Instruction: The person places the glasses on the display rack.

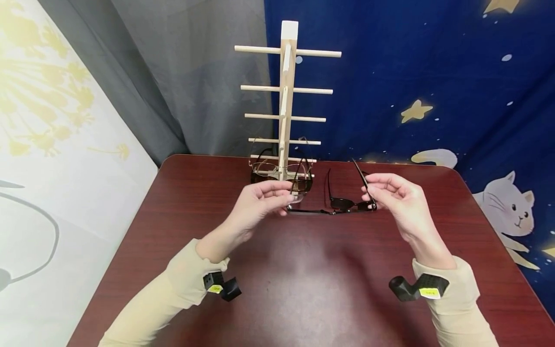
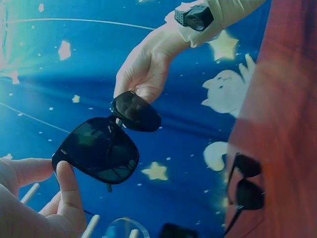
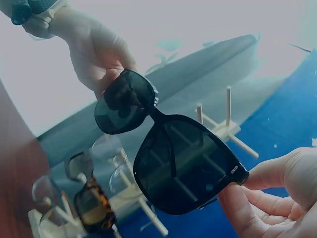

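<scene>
A pair of black sunglasses [image 3: 183, 163] with dark lenses is held up between both hands, in front of the wooden display stand [image 1: 288, 96]. My left hand [image 1: 262, 200] pinches one outer corner of the frame between thumb and fingers. At the opposite corner my right hand [image 1: 401, 197] holds the frame by the hinge, where a temple arm stretches away toward the back. From the head view the front of the frame appears nearly edge-on. Both wrist views show the two lenses face-on, the left wrist view from the left hand's corner.
Tortoiseshell sunglasses [image 3: 94, 206] and thin-rimmed clear glasses [image 1: 264, 167] hang on the stand's lower pegs. Another pair of dark sunglasses [image 2: 249, 193] lies on the red-brown table [image 1: 208, 193], right of the stand. Grey and blue curtains [image 1: 368, 96] hang behind.
</scene>
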